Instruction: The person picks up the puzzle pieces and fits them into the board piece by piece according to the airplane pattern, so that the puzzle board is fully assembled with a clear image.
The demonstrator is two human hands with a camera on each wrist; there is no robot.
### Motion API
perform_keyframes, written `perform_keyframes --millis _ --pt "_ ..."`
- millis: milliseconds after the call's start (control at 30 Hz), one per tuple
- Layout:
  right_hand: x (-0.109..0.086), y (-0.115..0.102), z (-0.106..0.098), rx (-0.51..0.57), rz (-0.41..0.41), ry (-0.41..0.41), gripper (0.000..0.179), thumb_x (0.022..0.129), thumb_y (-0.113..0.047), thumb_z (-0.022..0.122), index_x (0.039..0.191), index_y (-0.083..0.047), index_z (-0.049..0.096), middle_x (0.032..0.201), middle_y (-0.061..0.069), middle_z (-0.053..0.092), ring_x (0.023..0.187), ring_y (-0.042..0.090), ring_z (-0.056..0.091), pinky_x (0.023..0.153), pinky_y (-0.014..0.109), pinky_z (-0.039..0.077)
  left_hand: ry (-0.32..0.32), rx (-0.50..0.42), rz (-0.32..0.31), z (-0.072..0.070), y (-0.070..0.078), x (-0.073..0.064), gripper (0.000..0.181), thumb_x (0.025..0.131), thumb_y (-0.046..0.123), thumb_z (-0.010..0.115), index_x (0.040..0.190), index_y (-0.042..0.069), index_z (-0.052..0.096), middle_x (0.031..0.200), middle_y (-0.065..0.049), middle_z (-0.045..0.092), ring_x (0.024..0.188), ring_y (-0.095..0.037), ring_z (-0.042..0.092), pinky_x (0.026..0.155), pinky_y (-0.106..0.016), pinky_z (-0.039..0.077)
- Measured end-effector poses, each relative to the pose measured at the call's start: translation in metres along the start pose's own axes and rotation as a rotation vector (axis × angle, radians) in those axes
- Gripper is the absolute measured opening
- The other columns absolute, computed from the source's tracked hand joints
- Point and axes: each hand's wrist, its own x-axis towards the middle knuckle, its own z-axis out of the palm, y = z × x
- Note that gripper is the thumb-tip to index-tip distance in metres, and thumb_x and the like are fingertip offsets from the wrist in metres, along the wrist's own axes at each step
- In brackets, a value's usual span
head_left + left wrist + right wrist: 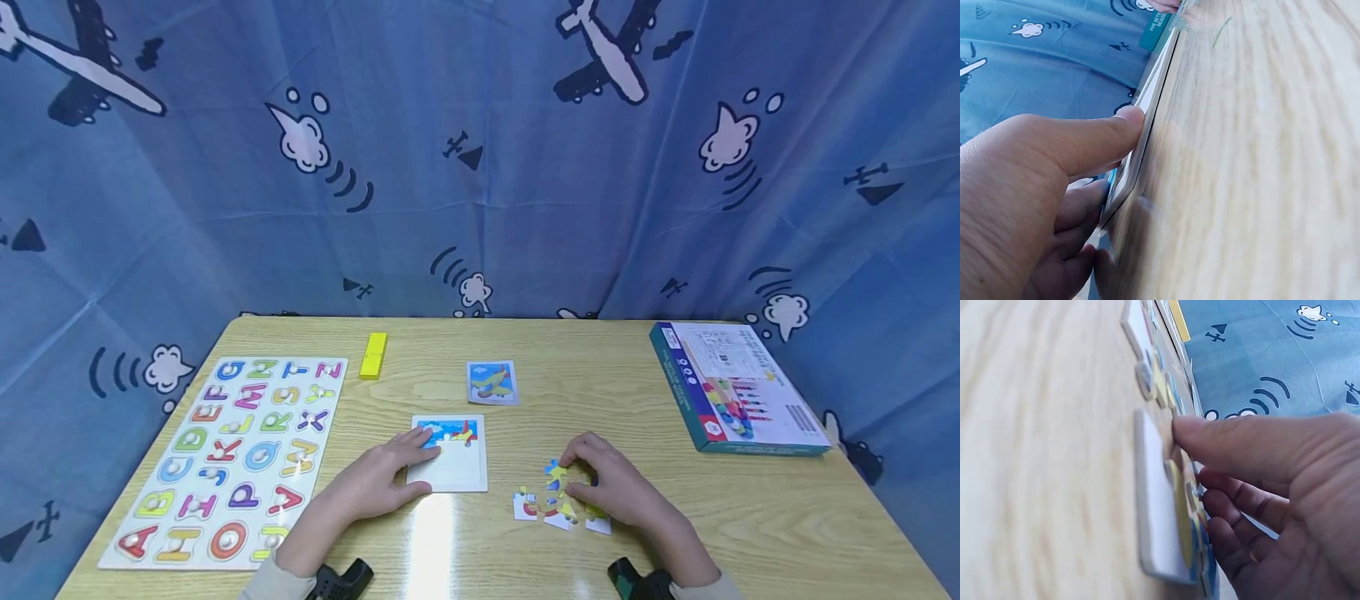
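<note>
My left hand point(386, 477) rests at the left edge of a white puzzle tray point(459, 477), fingertips over its picture and thumb at the lower left corner. Along the tray's top lie fitted puzzle pieces point(465, 431) showing blue sky and a red and yellow plane. To the right, my right hand point(609, 482) reaches down among loose puzzle pieces point(525, 507), thumb and index finger apart. In the right wrist view the thumb point(1191, 432) touches down beside a white-edged yellow piece point(1159, 500); the other fingers bend behind the pieces.
A picture card point(492, 383) with a yellow plane lies behind the tray. An alphabet board point(247, 442) covers the table's left side, with a yellow block point(372, 356) near its far corner. A flat box point(738, 392) lies at the back right, before a blue curtain point(480, 167).
</note>
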Motion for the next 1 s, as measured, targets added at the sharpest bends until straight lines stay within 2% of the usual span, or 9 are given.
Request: perform_keyframes --millis 333,667,867,1000 --pt "0.002 -0.006 0.002 -0.028 0.044 0.078 0.020 0.084 -0.014 0.071 0.102 -0.016 0.063 0.100 -0.008 0.062 0.093 0.011 0.058 0.083 0.032 0.053 0.000 -0.006 -0.005 0.000 0.001 -0.001 0.050 0.088 0.038 0.065 0.133 0.018 0.057 0.148 -0.005 0.041 0.140 -0.026 0.034 0.113 -0.044 0.034" --pt "0.007 -0.016 0.004 -0.025 -0.031 0.099 0.023 0.084 -0.014 0.070 0.107 -0.013 0.065 0.105 -0.004 0.065 0.099 0.015 0.064 0.086 0.033 0.055 -0.008 -0.017 -0.001 -0.001 0.000 0.000 0.050 0.089 0.037 0.065 0.133 0.018 0.057 0.149 -0.004 0.041 0.140 -0.025 0.033 0.113 -0.045 0.035" --pt "0.017 -0.031 0.009 0.019 -0.101 0.087 0.021 0.084 -0.013 0.070 0.105 -0.012 0.065 0.104 -0.003 0.065 0.098 0.016 0.064 0.085 0.031 0.056 0.003 -0.012 0.010 -0.001 -0.001 0.000 0.049 0.088 0.036 0.065 0.133 0.017 0.057 0.148 -0.005 0.041 0.139 -0.027 0.034 0.112 -0.045 0.035" --pt "0.025 -0.045 0.017 0.050 -0.093 0.063 0.021 0.085 -0.013 0.069 0.105 -0.013 0.065 0.105 -0.003 0.065 0.100 0.016 0.064 0.085 0.031 0.056 0.013 -0.011 0.020 -0.001 -0.001 0.000 0.049 0.088 0.037 0.066 0.132 0.016 0.058 0.147 -0.007 0.043 0.138 -0.028 0.036 0.112 -0.046 0.035"
